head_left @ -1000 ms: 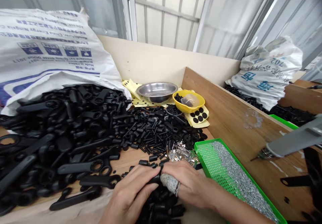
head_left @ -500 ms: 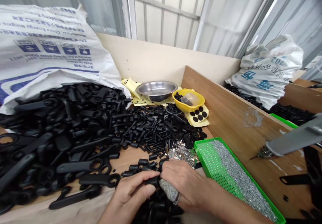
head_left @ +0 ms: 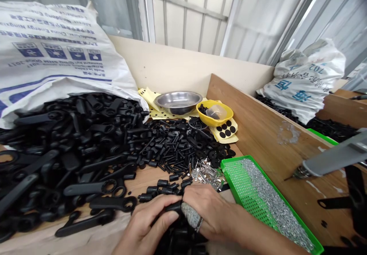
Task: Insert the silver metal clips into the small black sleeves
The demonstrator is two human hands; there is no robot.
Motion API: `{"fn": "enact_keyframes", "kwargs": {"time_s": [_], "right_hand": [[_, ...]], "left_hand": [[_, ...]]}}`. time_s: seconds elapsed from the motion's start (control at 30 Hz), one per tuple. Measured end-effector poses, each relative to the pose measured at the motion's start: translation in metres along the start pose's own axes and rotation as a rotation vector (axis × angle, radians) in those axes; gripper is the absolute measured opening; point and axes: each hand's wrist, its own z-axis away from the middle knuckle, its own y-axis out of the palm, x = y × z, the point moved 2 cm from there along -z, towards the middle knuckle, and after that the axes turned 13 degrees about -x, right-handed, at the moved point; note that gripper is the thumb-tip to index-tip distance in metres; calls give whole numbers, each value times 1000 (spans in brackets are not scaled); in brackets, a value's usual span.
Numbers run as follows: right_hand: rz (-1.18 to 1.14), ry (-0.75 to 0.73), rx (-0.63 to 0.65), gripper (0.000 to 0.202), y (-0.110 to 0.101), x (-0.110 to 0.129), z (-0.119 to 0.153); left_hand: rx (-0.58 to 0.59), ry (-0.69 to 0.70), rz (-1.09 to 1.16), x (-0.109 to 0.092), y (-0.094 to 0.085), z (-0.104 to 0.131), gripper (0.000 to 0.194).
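Observation:
My left hand (head_left: 151,222) pinches a black cylindrical part (head_left: 173,207) between thumb and fingers at the bottom centre. Against the right end of that part rests my right hand (head_left: 205,205), its fingers curled over and their tips hidden. A grey, rough-looking wrap (head_left: 191,216) covers my right thumb. Below both hands lies a pile of black cylinders (head_left: 183,239). Just beyond them are more short black cylinders (head_left: 151,190) and a heap of small silver metal clips (head_left: 205,172).
Black arm-shaped parts (head_left: 71,132) spill from a white sack (head_left: 57,48) at left. A green tray (head_left: 226,167) of small silver pieces lies right, beside a wooden divider (head_left: 243,113). A grey power tool (head_left: 329,163), steel bowl (head_left: 179,100) and yellow bowl (head_left: 213,122) are also in view.
The view has shifted very slightly. Both hands stay in nearly the same place, and the black cylinder between them now looks tilted a little differently.

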Motion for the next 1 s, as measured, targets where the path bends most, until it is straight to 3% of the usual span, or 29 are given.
{"fn": "enact_keyframes", "kwargs": {"time_s": [0.17,0.37,0.47,0.53,0.63,0.77,1.0], "right_hand": [[-48,63,-39,17,6,2,0],[-82,170,-38,18,-9,0,-22],[25,159,-2,18,-14,-15,-37],[269,118,45,18,-12,-28,-46],[396,91,94,14,-4,-42,-59],[439,15,153,15,12,-39,-80],[503,20,215,16,46,-28,-116]], "left_hand": [[-26,-58,-10,12,6,6,20],[-23,-147,30,32,2,-8,20],[-18,-128,-58,43,-11,-27,21],[12,-67,-257,52,-20,-38,22],[65,-20,-489,67,-28,-48,24],[100,-27,-559,81,-29,-47,24],[177,8,-557,79,-35,-45,27]]}}
